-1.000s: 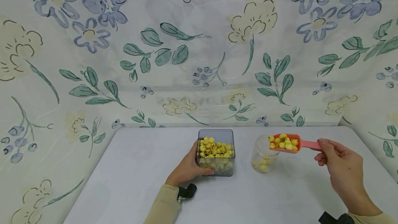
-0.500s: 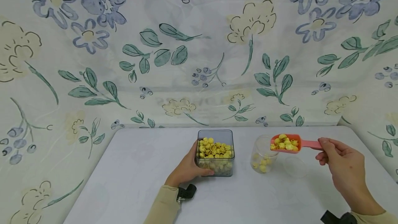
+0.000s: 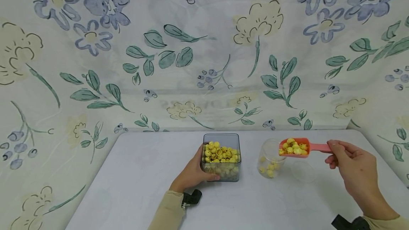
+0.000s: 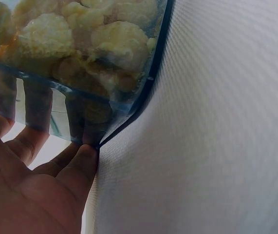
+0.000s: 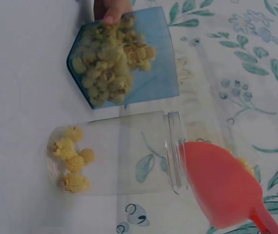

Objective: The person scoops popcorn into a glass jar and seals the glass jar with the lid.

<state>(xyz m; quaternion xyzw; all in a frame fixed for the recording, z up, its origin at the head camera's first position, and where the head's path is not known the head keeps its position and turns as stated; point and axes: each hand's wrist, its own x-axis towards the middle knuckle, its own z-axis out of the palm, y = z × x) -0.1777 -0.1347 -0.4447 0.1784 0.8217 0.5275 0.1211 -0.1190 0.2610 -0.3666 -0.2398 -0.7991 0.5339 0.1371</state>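
Note:
My left hand (image 3: 193,173) grips the left side of a square, see-through bluish container (image 3: 221,171) holding plenty of yellow popcorn (image 3: 220,153). In the left wrist view, fingers curl round the container's wall (image 4: 41,97). With thumb and fingers, my right hand (image 3: 354,168) pinches the handle of a red scoop (image 3: 316,147) heaped with popcorn. The scoop is level, its front end over the mouth of a clear round jar (image 3: 265,155). In the right wrist view, the scoop's underside (image 5: 221,185) shows right at the jar's rim. Several popcorn pieces (image 5: 73,156) lie in the jar's bottom.
A clear round lid (image 3: 303,171) lies flat on the white table (image 3: 143,187), right of the jar. Behind the table hangs a flower-patterned cloth (image 3: 204,63). A dark wrist camera (image 3: 191,198) sits on the left wrist.
My right hand and the scoop have shifted slightly to the right over the jar. Popcorn at the scoop's front edge sticks out less than before. My left hand and the container stay put.

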